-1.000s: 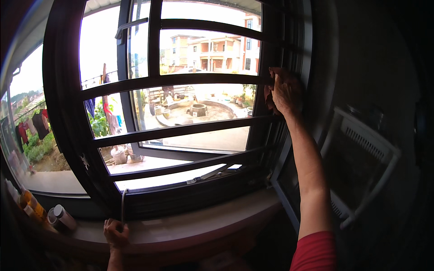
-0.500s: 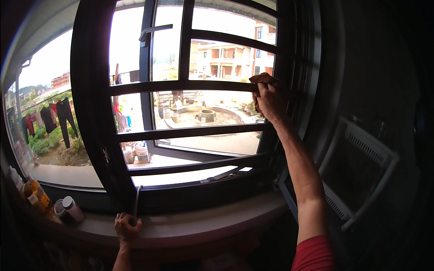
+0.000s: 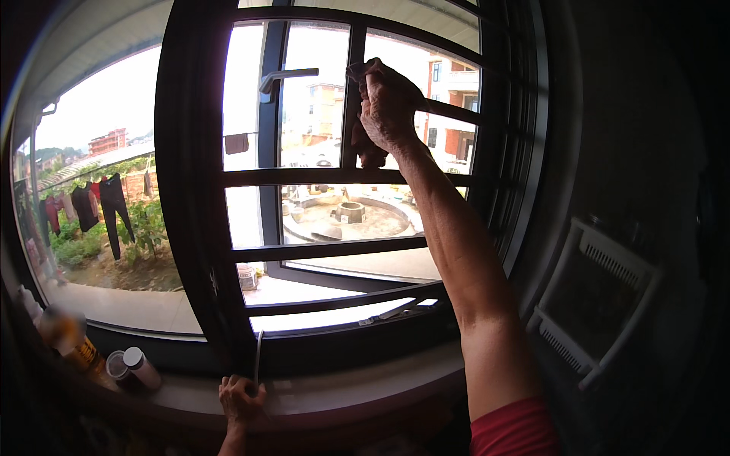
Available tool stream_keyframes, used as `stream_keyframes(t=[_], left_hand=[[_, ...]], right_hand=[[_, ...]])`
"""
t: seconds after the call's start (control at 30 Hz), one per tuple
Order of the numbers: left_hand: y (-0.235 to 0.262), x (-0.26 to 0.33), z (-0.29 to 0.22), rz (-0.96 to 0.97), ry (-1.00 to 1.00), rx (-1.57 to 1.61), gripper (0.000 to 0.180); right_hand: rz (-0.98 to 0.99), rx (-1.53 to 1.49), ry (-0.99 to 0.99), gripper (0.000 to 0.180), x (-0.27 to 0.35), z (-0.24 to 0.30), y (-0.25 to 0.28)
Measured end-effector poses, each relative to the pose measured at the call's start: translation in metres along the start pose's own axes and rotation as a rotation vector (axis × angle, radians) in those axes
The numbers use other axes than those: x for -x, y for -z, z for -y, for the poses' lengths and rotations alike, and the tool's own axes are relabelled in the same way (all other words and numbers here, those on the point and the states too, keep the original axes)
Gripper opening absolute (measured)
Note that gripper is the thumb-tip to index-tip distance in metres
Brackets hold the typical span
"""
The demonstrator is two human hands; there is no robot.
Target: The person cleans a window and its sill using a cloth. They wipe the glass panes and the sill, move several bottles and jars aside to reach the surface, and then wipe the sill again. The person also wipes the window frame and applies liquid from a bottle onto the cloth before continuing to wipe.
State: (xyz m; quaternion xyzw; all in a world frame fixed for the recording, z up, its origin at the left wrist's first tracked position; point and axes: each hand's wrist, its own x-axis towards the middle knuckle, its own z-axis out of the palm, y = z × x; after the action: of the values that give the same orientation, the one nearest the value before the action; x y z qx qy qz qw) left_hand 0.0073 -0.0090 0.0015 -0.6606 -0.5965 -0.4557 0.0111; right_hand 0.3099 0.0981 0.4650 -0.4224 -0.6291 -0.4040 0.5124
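My right hand (image 3: 389,114) is raised to the dark window bars (image 3: 312,178), closed round a crumpled dark reddish-brown cloth (image 3: 370,149). The cloth lies against the upright bar, above a crossbar. Low on the left, my left hand (image 3: 242,398) curls its fingers at the front edge of the pale windowsill (image 3: 334,387). A thin pale cord (image 3: 258,353) hangs over the sill just beside it; whether the fingers touch the cord I cannot tell. Behind the bars stands a window sash with a grey handle (image 3: 289,77).
On the sill at left stand a white-capped jar (image 3: 142,368), a second jar (image 3: 118,366) and an orange bottle (image 3: 84,353). A pale slatted frame (image 3: 597,300) leans at the right. Outside are hanging clothes (image 3: 112,209) and a round stone basin (image 3: 350,213).
My right hand has moved left and up along the bars with the cloth, from the right end of a crossbar to the upright bar. My left hand stays at the sill; the view has shifted.
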Motion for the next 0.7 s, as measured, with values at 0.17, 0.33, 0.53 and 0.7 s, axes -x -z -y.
stream_keyframes(t=[0.17,0.33,0.53,0.7], left_hand=[[-0.002,0.003,0.003,0.003,-0.003,-0.027,0.018],[-0.016,-0.001,0.006,-0.001,-0.032,-0.001,0.018],[-0.004,0.004,0.010,-0.051,-0.030,-0.043,0.017],[-0.016,-0.003,-0.009,0.026,-0.012,0.025,0.018]], right_hand=[[0.132,-0.043,0.163,0.025,0.006,-0.031,0.034],[0.322,0.324,0.241,0.034,-0.004,-0.095,0.049],[0.247,-1.085,-0.383,0.040,0.003,-0.236,0.025],[0.194,-1.533,-0.386,0.046,-0.008,-0.364,0.054]])
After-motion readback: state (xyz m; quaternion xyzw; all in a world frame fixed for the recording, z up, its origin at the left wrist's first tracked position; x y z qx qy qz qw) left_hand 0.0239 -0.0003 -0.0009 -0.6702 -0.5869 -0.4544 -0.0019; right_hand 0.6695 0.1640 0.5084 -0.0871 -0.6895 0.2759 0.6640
